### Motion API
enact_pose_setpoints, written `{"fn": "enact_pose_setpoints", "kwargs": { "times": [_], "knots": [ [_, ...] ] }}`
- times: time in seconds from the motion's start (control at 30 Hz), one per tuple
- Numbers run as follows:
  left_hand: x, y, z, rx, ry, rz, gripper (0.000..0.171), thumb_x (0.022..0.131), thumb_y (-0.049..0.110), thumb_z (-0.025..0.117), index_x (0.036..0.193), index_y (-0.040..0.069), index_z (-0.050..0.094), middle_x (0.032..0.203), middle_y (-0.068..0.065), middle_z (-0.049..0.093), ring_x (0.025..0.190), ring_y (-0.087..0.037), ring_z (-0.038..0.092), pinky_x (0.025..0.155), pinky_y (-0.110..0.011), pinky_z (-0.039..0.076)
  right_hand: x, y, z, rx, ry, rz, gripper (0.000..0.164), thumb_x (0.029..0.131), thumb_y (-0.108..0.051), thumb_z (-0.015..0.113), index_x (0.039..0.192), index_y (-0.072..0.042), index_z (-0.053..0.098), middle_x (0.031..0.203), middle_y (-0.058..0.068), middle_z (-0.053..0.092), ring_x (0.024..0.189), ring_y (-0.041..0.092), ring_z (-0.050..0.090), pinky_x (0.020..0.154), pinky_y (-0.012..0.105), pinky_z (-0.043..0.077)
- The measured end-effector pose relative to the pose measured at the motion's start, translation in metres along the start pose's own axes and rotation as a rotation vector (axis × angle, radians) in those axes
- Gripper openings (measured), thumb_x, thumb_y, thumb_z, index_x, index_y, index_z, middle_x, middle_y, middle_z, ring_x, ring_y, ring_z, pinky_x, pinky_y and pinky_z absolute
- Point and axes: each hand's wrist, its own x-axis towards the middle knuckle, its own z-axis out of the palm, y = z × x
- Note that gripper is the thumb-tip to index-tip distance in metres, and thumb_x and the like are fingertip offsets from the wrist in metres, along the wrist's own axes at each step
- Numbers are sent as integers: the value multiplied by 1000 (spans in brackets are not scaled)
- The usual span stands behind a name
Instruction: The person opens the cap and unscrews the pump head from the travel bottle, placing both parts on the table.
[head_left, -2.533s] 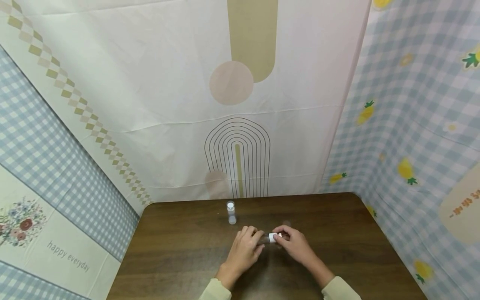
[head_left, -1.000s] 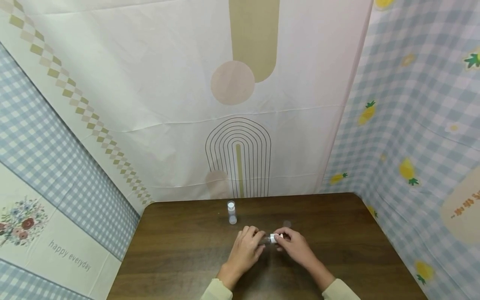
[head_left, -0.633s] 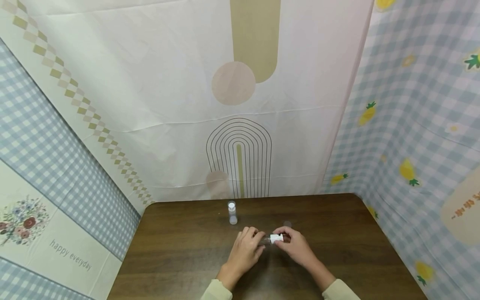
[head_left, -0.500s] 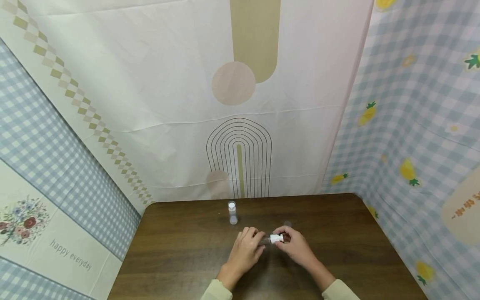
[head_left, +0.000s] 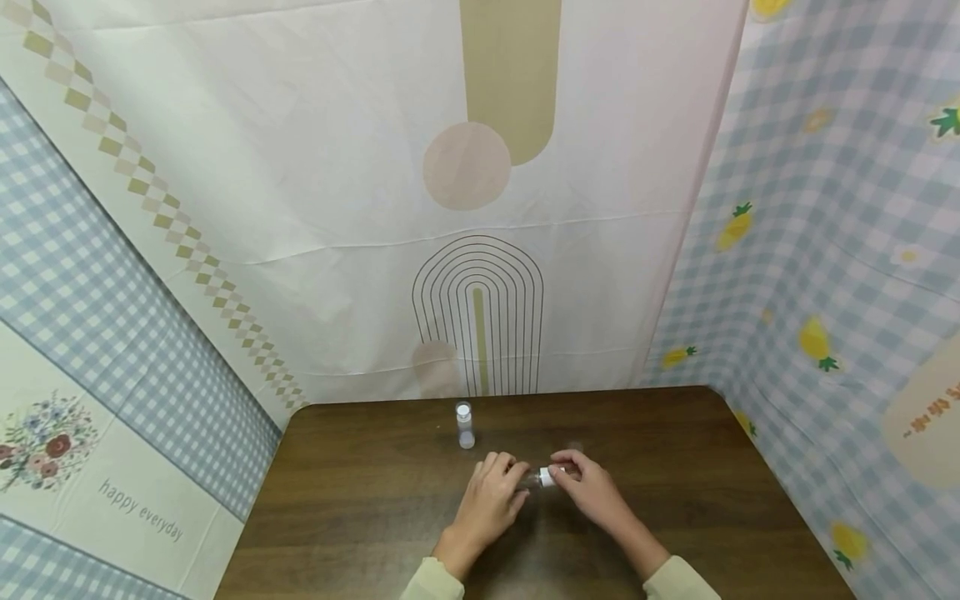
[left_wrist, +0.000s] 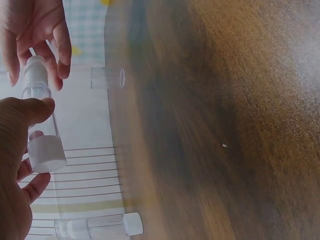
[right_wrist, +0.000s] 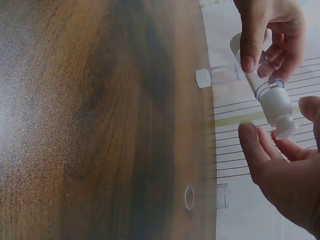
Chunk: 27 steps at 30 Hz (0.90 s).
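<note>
Gripping one of two bottles (right_wrist: 265, 92), seemingly one-handed

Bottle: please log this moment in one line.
left hand: holds bottle; right hand: by white pump; clear cap: on table; second bottle: upright

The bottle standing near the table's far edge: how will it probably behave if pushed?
The standing bottle would probably tip if pushed high, being tall and narrow on its white base. Its smooth, clear walls look stiff and perhaps slippery. Once fallen, it could roll, being round.
</note>
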Motion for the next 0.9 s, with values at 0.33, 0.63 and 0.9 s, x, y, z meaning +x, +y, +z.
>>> {"fn": "enact_pose_setpoints", "kwargs": {
  "times": [0.33, 0.63, 0.9],
  "knots": [
    [0, -1, 0, -15, 17, 4, 45, 71, 25, 93, 110, 17, 73, 102, 2, 64, 91, -16, 58, 73, -30, 47, 0, -2, 0, 129, -69, -14, 26, 98, -10, 69, 117, 7, 64, 105, 16, 69, 87, 16, 72, 73, 32, 62],
    [0, -2, 2, -43, 21, -8, 44, 72, 25, 93, 109, 18, 72, 100, 3, 63, 90, -16, 57, 72, -31, 47, 3, 1, -2, 68, -48, -112, 23, 90, -5, 77, 111, 0, 68, 114, 17, 68, 98, 15, 66, 75, 20, 55],
    [1, -1, 2, -45, 46, -6, 44, 71, 26, 93, 109, 18, 72, 99, 3, 62, 90, -16, 58, 72, -30, 46, 0, 2, -2, 111, -60, -136, 31, 88, -2, 78, 117, 1, 68, 121, 20, 66, 103, 15, 65, 84, 18, 54]
  ]
}}
